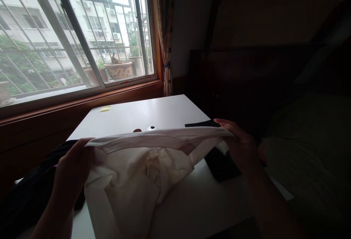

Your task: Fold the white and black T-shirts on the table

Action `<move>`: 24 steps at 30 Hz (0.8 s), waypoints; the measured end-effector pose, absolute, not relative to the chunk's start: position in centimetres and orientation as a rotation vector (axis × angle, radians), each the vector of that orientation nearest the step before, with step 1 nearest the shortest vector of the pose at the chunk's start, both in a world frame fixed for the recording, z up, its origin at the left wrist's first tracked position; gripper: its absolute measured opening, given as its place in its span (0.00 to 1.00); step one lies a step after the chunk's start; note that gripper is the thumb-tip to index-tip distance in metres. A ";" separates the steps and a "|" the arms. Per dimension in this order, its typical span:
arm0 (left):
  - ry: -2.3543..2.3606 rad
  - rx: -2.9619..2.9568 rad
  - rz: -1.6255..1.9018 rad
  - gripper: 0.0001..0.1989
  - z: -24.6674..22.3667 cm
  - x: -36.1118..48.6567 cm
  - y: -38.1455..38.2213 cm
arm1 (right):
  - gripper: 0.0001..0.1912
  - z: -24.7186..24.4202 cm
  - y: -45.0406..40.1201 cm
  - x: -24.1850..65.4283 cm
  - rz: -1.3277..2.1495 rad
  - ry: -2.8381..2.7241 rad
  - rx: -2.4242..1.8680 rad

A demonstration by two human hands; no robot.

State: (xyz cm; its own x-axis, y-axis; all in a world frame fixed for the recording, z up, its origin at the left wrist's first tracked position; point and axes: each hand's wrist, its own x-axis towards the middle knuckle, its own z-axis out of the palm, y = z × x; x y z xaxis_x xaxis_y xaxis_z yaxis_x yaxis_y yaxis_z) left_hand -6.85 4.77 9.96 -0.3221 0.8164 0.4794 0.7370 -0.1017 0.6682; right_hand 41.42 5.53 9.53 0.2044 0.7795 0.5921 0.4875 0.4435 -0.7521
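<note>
A white cloth garment (131, 180) hangs over the white table (164, 111), its upper edge stretched between my two hands. My left hand (75, 162) is closed on one end of that edge. At the other end, my right hand (238, 140) grips it with the fingers closed. Loose folds bunch in the middle, and the lower part droops toward the near side. Dark cloth (223, 165) lies on the table near my right hand, partly hidden by the white garment. More dark cloth (30, 191) is beside my left forearm.
A yellow note (105, 109), a small brown round thing (137, 130) and a white round thing with a dark centre (151, 128) are on the table. A barred window (109, 30) and a tied curtain (165, 41) stand behind.
</note>
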 end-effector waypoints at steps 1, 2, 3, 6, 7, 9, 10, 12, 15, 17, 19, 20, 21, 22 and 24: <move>2.059 1.779 1.391 0.19 9.9 -6.6 4.9 | 0.11 9.4 5.7 41.3 0.344 -1.449 -1.236; 2.070 1.790 1.349 0.19 9.6 -6.5 5.1 | 0.13 8.9 6.0 41.2 0.412 -1.459 -1.281; 2.076 1.810 1.285 0.19 9.1 -6.5 5.3 | 0.14 8.2 6.2 41.2 0.487 -1.474 -1.325; 2.048 1.859 1.044 0.22 6.2 -7.1 6.0 | 0.15 4.9 6.9 40.9 0.721 -1.540 -1.401; 2.006 1.862 0.975 0.23 5.0 -7.4 6.0 | 0.15 3.7 7.0 40.6 0.791 -1.566 -1.403; 1.890 1.865 0.875 0.23 2.9 -7.5 5.8 | 0.16 1.7 7.1 39.7 0.893 -1.625 -1.364; 1.831 1.865 0.838 0.23 1.9 -7.3 5.6 | 0.16 0.8 7.1 39.1 0.922 -1.650 -1.329; 1.718 1.865 0.782 0.24 0.4 -6.7 4.9 | 0.16 -0.5 7.2 37.9 0.951 -1.682 -1.269; 1.595 1.873 0.744 0.24 -1.4 -5.5 4.0 | 0.17 -1.7 7.4 36.2 0.982 -1.726 -1.298; 1.561 1.903 0.723 0.22 -2.4 -4.9 3.5 | 0.15 -2.0 7.5 35.4 1.023 -1.796 -1.368; 1.579 1.931 0.700 0.22 -3.0 -4.3 3.1 | 0.14 -1.9 7.3 35.1 1.068 -1.877 -1.409; 1.589 1.939 0.692 0.22 -3.1 -4.0 3.0 | 0.14 -1.8 7.3 35.0 1.097 -1.905 -1.414; 1.582 1.944 0.683 0.22 -3.1 -3.6 2.9 | 0.14 -1.6 7.2 35.1 1.135 -1.926 -1.403; 1.550 1.945 0.671 0.22 -2.9 -3.3 2.7 | 0.14 -1.4 7.0 35.2 1.187 -1.940 -1.376; 1.415 1.927 0.629 0.23 -2.0 -2.5 2.4 | 0.13 -0.8 6.7 36.0 1.322 -1.924 -1.297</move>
State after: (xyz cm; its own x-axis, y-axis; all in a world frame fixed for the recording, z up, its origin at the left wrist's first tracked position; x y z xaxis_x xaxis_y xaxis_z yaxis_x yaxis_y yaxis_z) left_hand -2.51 2.43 -2.05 0.2996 0.9541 -0.0017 0.6383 -0.1991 0.7436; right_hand 36.03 6.73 -0.82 -0.4452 0.8863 -0.1278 0.4369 0.0904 -0.8949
